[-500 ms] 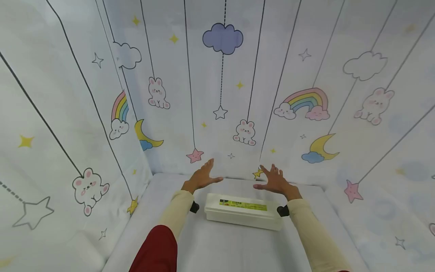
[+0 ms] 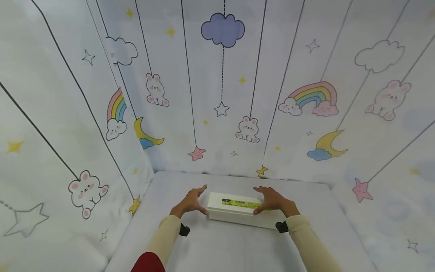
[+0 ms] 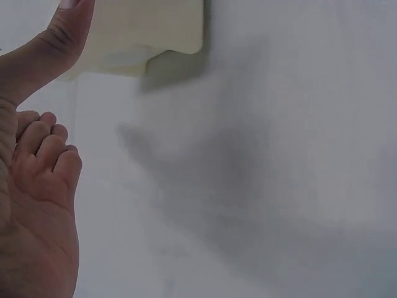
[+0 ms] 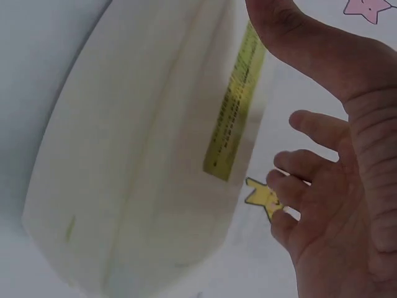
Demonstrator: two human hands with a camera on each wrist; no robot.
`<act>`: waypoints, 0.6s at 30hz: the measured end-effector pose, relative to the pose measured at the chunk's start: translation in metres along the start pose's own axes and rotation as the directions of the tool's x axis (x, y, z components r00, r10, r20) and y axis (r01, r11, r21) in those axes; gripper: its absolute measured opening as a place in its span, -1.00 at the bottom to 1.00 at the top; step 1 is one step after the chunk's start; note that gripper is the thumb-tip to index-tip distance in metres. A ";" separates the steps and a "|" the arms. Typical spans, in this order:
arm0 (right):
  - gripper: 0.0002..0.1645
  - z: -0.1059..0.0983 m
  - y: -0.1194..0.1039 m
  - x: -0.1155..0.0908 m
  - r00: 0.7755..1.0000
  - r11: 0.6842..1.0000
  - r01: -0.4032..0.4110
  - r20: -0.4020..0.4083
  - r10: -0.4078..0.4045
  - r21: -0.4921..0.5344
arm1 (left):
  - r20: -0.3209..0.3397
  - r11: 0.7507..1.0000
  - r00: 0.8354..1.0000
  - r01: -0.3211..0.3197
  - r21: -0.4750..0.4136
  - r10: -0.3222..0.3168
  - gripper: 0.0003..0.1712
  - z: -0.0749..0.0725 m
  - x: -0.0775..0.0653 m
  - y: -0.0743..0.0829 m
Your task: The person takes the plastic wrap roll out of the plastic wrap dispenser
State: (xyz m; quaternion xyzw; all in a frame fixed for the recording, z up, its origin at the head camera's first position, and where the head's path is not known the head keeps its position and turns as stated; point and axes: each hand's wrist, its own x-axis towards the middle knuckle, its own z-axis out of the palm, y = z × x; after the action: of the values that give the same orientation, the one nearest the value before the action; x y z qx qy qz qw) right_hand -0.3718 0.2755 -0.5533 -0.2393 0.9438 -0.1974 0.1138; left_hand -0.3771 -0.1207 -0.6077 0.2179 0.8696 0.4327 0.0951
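Note:
A long white lidded plastic box with a yellow-green label lies crosswise on the white surface. At its left end is my left hand, thumb stretched toward the corner and fingers spread. My right hand hovers over the right part of the lid, covering the label's end in the head view. Both hands hold nothing, thumbs apart from the fingers. In the left wrist view the box's corner shows beyond the thumb. The right wrist view has the label beside my right hand.
The white tabletop meets a wall cloth printed with clouds, rabbits and stars at its back edge. Another printed cloth hangs along the left side. A small black device sits at each wrist.
Both hands have come down and nearer from beyond the box to its sides. The left has moved outward to the left end, the right over the lid. The box has stayed put.

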 end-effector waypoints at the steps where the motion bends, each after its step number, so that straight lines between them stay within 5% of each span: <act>1: 0.32 0.002 -0.001 -0.001 1.000 1.000 0.004 0.006 -0.004 0.012 | 0.000 0.998 1.000 -0.003 -0.055 0.003 0.38 0.006 -0.001 -0.006; 4: 0.33 0.011 -0.001 -0.002 1.000 0.999 0.015 0.025 -0.015 0.034 | -0.011 0.979 1.000 -0.009 -0.202 0.007 0.36 0.022 -0.004 -0.020; 11: 0.30 0.025 0.001 0.000 0.999 0.998 -0.033 0.002 0.033 0.051 | -0.104 0.948 0.990 -0.122 -0.295 0.095 0.26 0.054 0.005 -0.035; 18: 0.19 0.035 0.008 0.006 0.997 0.994 -0.073 -0.035 0.076 0.079 | -0.194 0.895 0.981 -0.064 -0.441 -0.025 0.08 0.081 0.014 -0.042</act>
State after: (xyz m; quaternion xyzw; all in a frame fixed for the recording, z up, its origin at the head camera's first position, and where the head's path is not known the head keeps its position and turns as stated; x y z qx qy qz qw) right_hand -0.3693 0.2679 -0.5885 -0.1958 0.9457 -0.2341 0.1123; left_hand -0.3729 -0.0788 -0.6897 0.1557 0.7504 0.6402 0.0527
